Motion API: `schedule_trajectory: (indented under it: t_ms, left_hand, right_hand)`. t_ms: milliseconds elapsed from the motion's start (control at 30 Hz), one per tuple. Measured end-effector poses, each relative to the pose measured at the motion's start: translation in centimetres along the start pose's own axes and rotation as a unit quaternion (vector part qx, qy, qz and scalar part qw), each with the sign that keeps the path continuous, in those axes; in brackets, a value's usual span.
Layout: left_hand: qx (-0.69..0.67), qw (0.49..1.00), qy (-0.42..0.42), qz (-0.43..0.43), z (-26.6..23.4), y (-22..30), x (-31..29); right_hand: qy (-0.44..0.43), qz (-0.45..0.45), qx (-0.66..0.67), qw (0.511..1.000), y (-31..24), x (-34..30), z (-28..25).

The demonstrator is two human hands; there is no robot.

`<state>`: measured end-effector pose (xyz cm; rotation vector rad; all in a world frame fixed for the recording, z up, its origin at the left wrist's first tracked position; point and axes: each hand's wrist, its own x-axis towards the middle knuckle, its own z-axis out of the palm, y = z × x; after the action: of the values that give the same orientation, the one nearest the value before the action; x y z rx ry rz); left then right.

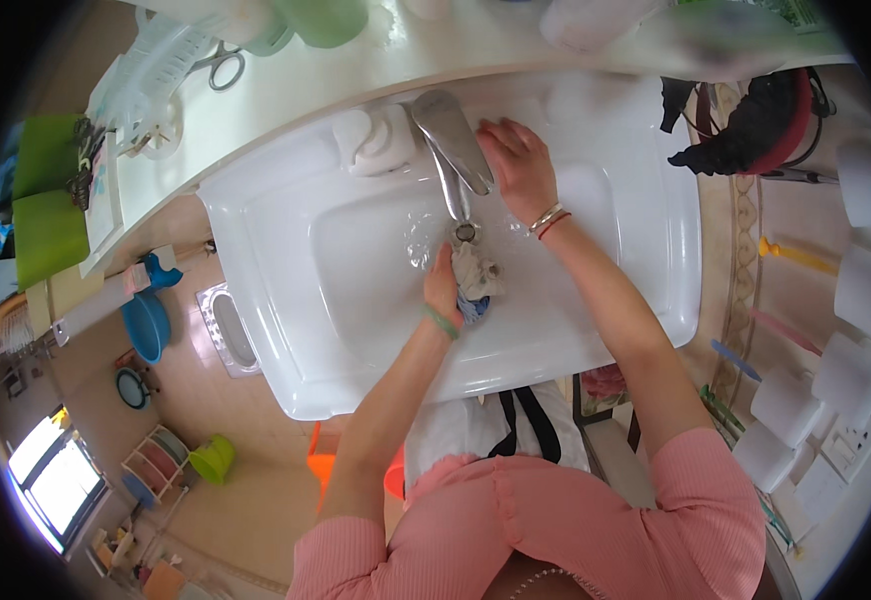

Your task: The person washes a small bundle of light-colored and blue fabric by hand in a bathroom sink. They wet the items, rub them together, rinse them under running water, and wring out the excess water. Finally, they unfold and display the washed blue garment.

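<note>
In the white sink basin, my left hand, with a green bangle at its wrist, is closed on a wet off-white cloth. Blue fabric shows below the off-white part; I cannot tell whether it is the same cloth. The bundle lies directly under the spout end of a chrome faucet. Beside the faucet's broad lever is my right hand, fingers stretched out and holding nothing; whether a fingertip touches the lever is unclear. Clear splashes or droplets show on the basin left of the spout.
The sink has a raised rim and a moulded white soap recess. A white shelf behind it carries scissors and blurred bottles. A black ruffled item hangs at the right. On the left are a blue basin and a green bucket.
</note>
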<state>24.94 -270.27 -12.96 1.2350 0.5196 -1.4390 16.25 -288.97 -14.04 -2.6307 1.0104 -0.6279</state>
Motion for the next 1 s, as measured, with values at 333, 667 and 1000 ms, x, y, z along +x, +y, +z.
schedule_trajectory:
  t_ms: [333,667,1000]
  left_hand:
    - [0.014,1.0,0.012,-0.003,0.6,1.1,-1.8]
    - [-0.002,0.994,-0.09,-0.062,-3.3,0.2,-0.8]
    - [0.019,0.994,-0.085,-0.061,-3.3,-0.1,0.1]
  right_hand:
    - [0.043,0.07,0.079,0.994,-4.2,0.7,0.4]
    - [-0.001,0.062,-0.05,0.997,-1.4,1.8,-0.2]
    - [-0.083,0.025,-0.094,0.992,-0.7,0.3,-1.7]
